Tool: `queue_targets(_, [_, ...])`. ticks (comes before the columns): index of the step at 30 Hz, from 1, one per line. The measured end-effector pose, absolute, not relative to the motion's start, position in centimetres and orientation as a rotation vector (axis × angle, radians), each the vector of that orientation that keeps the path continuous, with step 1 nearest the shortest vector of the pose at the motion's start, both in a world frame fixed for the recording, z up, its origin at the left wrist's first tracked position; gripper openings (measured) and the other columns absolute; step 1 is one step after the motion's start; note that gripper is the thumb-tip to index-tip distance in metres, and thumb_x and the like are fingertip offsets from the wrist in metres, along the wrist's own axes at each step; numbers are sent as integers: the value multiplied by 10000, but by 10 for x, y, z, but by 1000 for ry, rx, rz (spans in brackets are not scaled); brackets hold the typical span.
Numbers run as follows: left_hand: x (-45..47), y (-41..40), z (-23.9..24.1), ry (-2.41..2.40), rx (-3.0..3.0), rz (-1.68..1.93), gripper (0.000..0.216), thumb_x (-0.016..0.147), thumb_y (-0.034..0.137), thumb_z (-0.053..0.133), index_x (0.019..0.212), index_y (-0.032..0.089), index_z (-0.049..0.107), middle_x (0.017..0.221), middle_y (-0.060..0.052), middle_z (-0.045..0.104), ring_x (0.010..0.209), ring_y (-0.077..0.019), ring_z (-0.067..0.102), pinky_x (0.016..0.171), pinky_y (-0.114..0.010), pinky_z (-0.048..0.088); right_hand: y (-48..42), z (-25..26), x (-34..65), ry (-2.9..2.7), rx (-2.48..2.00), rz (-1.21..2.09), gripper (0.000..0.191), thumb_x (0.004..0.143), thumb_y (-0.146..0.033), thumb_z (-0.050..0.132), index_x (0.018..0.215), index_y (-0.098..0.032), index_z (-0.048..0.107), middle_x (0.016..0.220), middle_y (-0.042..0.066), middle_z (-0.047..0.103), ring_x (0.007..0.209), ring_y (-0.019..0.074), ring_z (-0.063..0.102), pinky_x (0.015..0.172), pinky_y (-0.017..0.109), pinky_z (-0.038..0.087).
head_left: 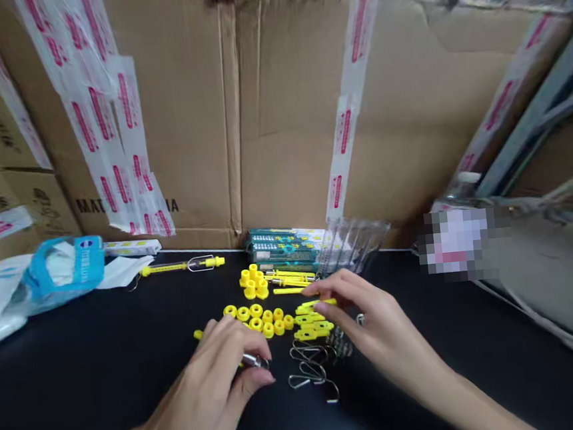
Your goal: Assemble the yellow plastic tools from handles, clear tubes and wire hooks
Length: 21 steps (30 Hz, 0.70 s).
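Note:
My left hand [220, 375] is closed around a slim yellow rod with a silver metal end [252, 360]; its yellow tip sticks out on the far side, and the fingers cover its middle. Over the small flat yellow plastic pieces [313, 332] is my right hand [370, 315], thumb and forefinger apart. A yellow strip [329, 301] shows between those fingertips, and no grip on it is visible. Between the hands lie several yellow rings [256, 324]. Bent wire hooks [310, 367] lie nearer me, with coiled springs [341, 340] beside them, partly under my right hand.
Yellow caps [253, 283] and yellow rods [292, 280] stand or lie farther back, before green printed boxes [284, 248] and clear tubes [352, 243]. A yellow spring scale [183, 267] lies back left beside a blue packet [65, 268]. Cardboard [287, 108] walls the rear.

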<state>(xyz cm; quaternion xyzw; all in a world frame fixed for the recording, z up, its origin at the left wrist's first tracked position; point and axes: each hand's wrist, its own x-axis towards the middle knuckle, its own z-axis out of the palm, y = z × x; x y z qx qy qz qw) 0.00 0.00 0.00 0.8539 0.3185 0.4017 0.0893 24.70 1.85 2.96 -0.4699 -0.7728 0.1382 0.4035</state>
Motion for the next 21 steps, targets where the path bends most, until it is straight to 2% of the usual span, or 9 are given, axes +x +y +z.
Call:
queue_targets(6, [-1, 0, 0, 821, 2548, 1140, 124, 1003, 153, 478, 936, 246, 527, 878, 32, 557, 846, -123, 561, 926, -243, 388, 38, 14, 258, -1941, -1383, 335, 92, 885, -143, 636, 847, -187, 706, 828, 25, 663, 685, 164, 598, 652, 277, 473])
queue_targets(9, [0, 0, 1, 757, 2566, 1109, 193, 967, 54, 498, 923, 237, 540, 884, 23, 562, 846, -127, 562, 912, -258, 394, 45, 10, 262, -1912, -1423, 345, 83, 863, -141, 673, 823, -191, 726, 812, 18, 703, 693, 173, 638, 659, 281, 491])
queue_targets(13, [3, 1, 3, 690, 2624, 1225, 162, 973, 96, 509, 894, 218, 579, 868, -3, 587, 867, -158, 541, 864, -296, 410, 52, 7, 262, -1890, -1420, 327, 95, 861, -130, 672, 835, -191, 740, 849, 20, 745, 764, 184, 691, 718, 282, 521])
queue_targets(17, [1, -1, 5, 737, 2770, 1344, 153, 925, 102, 598, 873, 241, 637, 830, 7, 650, 887, -191, 525, 860, -340, 396, 55, 1, 260, -1934, -1377, 318, 153, 868, -87, 635, 858, -191, 747, 905, 22, 760, 842, 185, 707, 792, 281, 530])
queue_targets(21, [-4, -6, 9, 717, 2849, 1246, 256, 961, 78, 501, 874, 254, 665, 890, 4, 699, 821, -182, 538, 746, -319, 396, 57, -4, 259, -1992, -1336, 308, 194, 869, -63, 610, 857, -199, 748, 911, 19, 761, 847, 191, 704, 792, 295, 535])
